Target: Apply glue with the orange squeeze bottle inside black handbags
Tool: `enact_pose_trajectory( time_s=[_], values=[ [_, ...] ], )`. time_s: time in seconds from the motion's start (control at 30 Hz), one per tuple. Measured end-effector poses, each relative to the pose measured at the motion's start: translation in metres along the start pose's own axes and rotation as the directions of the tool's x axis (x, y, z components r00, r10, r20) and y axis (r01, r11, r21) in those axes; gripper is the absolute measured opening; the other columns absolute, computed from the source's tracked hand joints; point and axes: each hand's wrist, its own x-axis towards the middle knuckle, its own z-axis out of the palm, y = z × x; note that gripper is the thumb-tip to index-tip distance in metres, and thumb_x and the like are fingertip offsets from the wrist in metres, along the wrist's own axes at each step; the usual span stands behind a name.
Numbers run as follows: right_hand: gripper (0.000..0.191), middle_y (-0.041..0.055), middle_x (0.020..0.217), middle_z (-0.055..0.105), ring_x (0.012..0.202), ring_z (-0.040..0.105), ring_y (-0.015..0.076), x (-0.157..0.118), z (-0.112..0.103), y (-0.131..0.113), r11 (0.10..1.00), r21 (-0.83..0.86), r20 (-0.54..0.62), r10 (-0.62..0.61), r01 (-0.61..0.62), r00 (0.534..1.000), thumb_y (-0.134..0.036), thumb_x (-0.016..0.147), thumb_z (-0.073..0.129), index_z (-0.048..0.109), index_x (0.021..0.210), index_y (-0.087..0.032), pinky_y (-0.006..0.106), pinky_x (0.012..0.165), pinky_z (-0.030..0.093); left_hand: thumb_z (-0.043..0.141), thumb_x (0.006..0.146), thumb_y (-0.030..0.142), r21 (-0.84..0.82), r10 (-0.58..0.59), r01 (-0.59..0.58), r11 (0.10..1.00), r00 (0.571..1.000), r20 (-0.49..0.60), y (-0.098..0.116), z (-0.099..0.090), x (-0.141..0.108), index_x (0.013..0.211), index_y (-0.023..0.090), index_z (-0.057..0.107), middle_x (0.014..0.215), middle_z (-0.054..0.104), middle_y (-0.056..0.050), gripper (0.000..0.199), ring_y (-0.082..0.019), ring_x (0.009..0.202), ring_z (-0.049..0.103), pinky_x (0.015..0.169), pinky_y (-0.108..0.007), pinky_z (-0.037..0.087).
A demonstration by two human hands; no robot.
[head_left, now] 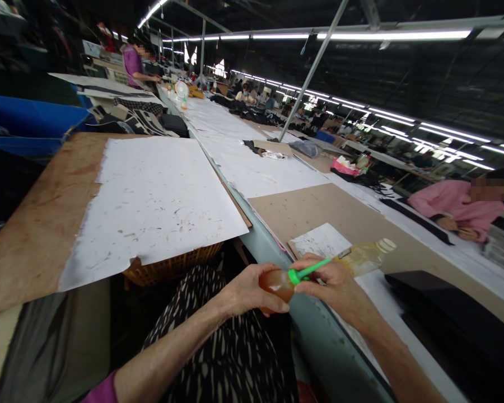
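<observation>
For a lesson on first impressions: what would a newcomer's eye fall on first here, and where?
Probably the bright green spout on the amber bottle, low, right of centre, with the left hand around the bottle and the right hand at the spout. Next, perhaps, the white sheet on the left, speckled with marks, and the blue bin at the left edge.

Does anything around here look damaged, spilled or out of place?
Yes, the white sheet on the wooden board looks worn: its left edge is ragged, its near edge has a nick, and brownish marks speckle its surface. I can see no spill around the amber bottle in the left hand.
</observation>
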Motion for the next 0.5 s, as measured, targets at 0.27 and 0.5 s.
enact_pose_trajectory(
  time_s=[0.27,0.5],
  values=[
    [0.022,0.0,0.065,0.06,0.059,0.054,0.0183,-0.004,0.02,0.006,0.972,0.113,-0.173,0.224,-0.206,0.959,-0.035,0.072,0.067,0.063,0.084,-0.016,0.029,0.056,0.041,0.084,0.044,0.028,0.365,0.21,-0.09,0.927,0.929,-0.304,-0.008,0.008,0.002,0.113,0.017,0.057,0.103,0.058,-0.005,0.075,-0.022,0.092,0.055,0.083,-0.033,0.045],
    [0.023,0.0021,0.069,0.064,0.067,0.058,0.0209,-0.002,0.036,0.006,0.967,0.132,-0.299,0.248,-0.218,0.922,-0.038,0.076,0.063,0.061,0.081,-0.016,0.031,0.063,0.044,0.082,0.048,0.027,0.271,0.245,-0.149,0.951,0.898,-0.365,-0.024,0.016,0.013,0.107,0.016,0.058,0.097,0.06,-0.004,0.065,-0.02,0.089,0.056,0.078,-0.03,0.045]
  ],
)
